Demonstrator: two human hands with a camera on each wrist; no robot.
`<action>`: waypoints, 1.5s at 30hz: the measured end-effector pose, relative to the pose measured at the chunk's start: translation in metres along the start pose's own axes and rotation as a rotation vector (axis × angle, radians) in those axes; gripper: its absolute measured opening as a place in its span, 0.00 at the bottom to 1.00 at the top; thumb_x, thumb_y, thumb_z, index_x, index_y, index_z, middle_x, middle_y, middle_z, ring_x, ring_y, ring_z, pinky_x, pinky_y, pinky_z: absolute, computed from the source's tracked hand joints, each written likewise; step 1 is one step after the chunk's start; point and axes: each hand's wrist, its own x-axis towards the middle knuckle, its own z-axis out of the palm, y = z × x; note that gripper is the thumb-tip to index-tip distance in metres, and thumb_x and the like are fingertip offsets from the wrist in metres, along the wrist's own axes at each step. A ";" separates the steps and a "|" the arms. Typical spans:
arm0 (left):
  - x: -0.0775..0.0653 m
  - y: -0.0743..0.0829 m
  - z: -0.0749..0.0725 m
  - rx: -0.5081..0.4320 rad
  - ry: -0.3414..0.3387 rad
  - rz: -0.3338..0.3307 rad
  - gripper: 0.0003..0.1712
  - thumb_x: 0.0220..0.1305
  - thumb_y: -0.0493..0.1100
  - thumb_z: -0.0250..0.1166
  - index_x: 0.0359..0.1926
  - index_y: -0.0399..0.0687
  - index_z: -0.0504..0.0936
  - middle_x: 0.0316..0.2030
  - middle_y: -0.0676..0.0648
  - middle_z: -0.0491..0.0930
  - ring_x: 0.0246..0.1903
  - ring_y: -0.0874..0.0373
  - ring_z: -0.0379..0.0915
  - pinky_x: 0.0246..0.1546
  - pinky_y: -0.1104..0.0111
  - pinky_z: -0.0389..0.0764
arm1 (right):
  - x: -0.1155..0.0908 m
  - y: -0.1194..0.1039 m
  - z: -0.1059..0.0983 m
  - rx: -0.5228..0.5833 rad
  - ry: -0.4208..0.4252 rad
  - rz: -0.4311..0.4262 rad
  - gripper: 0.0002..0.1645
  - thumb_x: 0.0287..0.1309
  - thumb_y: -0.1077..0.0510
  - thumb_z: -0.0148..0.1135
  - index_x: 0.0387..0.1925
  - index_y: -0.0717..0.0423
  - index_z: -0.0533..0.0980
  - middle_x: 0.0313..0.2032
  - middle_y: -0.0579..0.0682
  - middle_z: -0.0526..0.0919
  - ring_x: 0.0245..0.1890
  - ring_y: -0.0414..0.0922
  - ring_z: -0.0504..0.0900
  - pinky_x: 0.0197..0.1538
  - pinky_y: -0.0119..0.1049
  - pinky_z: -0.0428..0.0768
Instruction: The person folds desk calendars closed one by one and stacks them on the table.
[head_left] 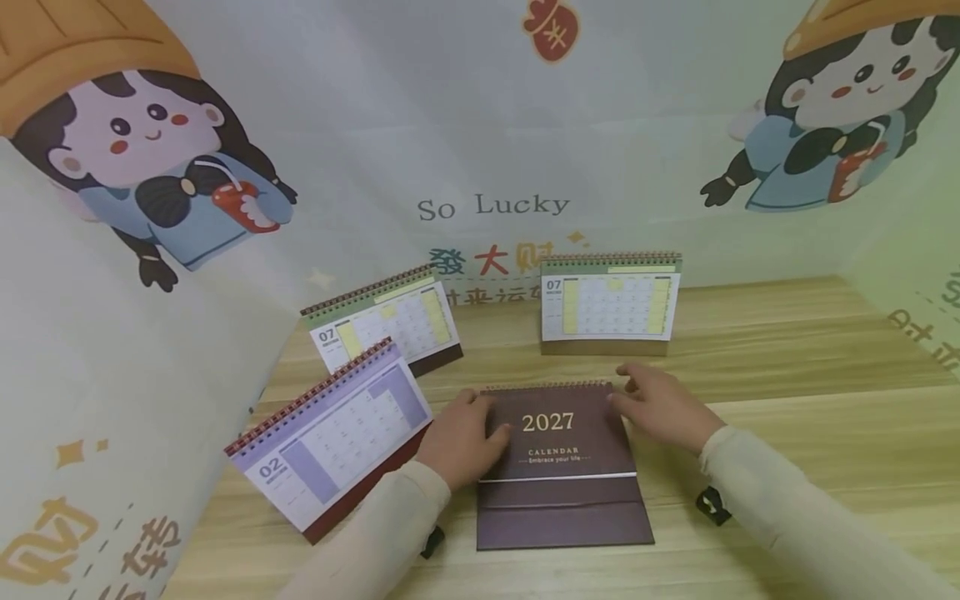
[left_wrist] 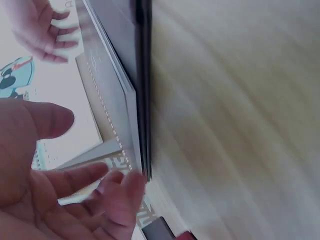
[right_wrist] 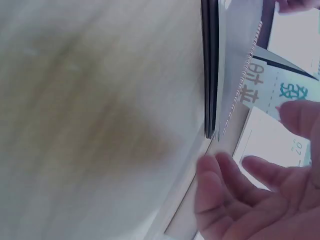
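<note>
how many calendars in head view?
4: 2027 calendar between left hand and right hand; 02 calendar at left; rear-left 07 calendar, partly hidden behind it; rear-right 07 calendar beyond the 2027 one. Can't rule out hidden ones.

Pale backdrop (head_left: 375, 108) with cartoon figures (head_left: 168, 154), "So Lucky" lettering (head_left: 481, 205); wood-grain tabletop (head_left: 787, 392) below

Both sleeved forearms (head_left: 810, 500) are out toward the far edge of the table (head_left: 795, 358), left hand (head_left: 465, 437) and right hand (head_left: 663, 406) apart, thumbs (head_left: 497, 440) inward, fingers (left_wrist: 119, 201) loosely bent, though blur makes that a tough call!
</note>
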 end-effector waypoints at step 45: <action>-0.001 -0.011 -0.002 -0.391 0.043 -0.124 0.22 0.62 0.34 0.61 0.57 0.28 0.75 0.42 0.41 0.79 0.44 0.47 0.76 0.51 0.53 0.76 | -0.014 -0.002 0.003 0.524 -0.014 0.140 0.34 0.62 0.69 0.51 0.68 0.75 0.55 0.46 0.66 0.77 0.44 0.52 0.79 0.47 0.45 0.81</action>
